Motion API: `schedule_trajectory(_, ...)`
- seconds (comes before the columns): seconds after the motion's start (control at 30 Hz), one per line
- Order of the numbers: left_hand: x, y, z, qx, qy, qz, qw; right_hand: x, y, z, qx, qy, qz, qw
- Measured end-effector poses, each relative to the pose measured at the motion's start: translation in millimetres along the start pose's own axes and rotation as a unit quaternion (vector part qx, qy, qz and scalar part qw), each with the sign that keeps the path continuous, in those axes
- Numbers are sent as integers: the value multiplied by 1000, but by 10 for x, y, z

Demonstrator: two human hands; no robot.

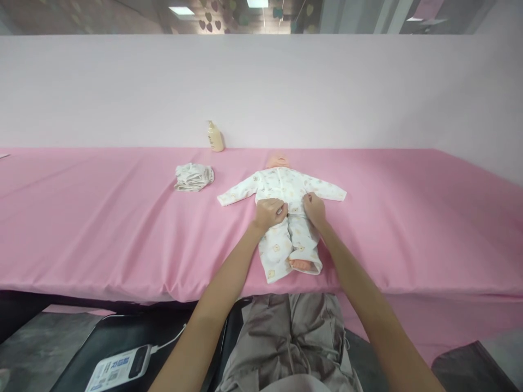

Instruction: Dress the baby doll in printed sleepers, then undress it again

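Near the table's (392,234) front edge, my left hand (269,212) and right hand (314,209) seemingly pinch and straighten trousers (277,248); next wants even tugs.

Standing here, I count one left hand (270,213), one right hand (314,210), one doll (278,160), one patterned top (279,183), one pair of trousers (276,251), one folded cloth bundle (194,177), one pump bottle (215,138), one white device (116,369), one desk (102,218).
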State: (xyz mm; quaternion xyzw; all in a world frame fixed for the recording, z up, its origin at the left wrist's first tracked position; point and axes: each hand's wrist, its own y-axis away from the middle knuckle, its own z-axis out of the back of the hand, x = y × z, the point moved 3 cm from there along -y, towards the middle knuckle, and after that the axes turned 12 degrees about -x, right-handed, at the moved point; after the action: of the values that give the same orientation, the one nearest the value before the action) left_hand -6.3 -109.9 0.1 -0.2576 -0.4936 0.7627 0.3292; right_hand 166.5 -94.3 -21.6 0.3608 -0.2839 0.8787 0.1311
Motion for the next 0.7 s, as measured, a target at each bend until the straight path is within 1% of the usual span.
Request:
schedule_trajectory(0.13,-30,-29,38,-59,7,-27,998,-18,-11,-15,0,-6,3,1000)
schedule_trajectory(0.2,-35,-25,47,-71,9,-29,997,-27,-15,-21,0,-7,3,1000)
schedule_trajectory(0.37,7,-7,-5,-74,9,-24,997,-39,-20,-28,4,-3,0,1000)
schedule_trajectory(0.43,-21,-74,23,-99,22,-32,994,-37,-21,-30,6,0,2,1000)
schedule_trajectory(0.47,-69,-135,82,-120,39,-35,991,-36,-21,-30,6,1,4,1000)
schedule_trajectory(0.5,-147,-211,182,-152,66,-35,986,-34,-20,-29,6,2,5,1000)
schedule_trajectory(0.53,-255,-294,324,-188,98,-24,977,-33,-19,-28,5,3,6,1000)
schedule_trajectory(0.57,-390,-373,507,-231,139,-5,963,-32,-16,-27,4,3,6,1000)
schedule_trajectory(0.6,-542,-435,722,-280,176,29,943,-31,-13,-25,3,2,5,1000)
schedule_trajectory(0.63,-696,-478,927,-294,203,90,930,-31,-9,-23,3,-1,4,1000)
schedule_trajectory(0.67,-864,-499,1122,-285,232,125,922,-29,-4,-21,5,-5,2,1000)
schedule_trajectory(0.7,-1024,-500,1288,-254,256,145,922,-27,-1,-19,7,-11,1,1000)
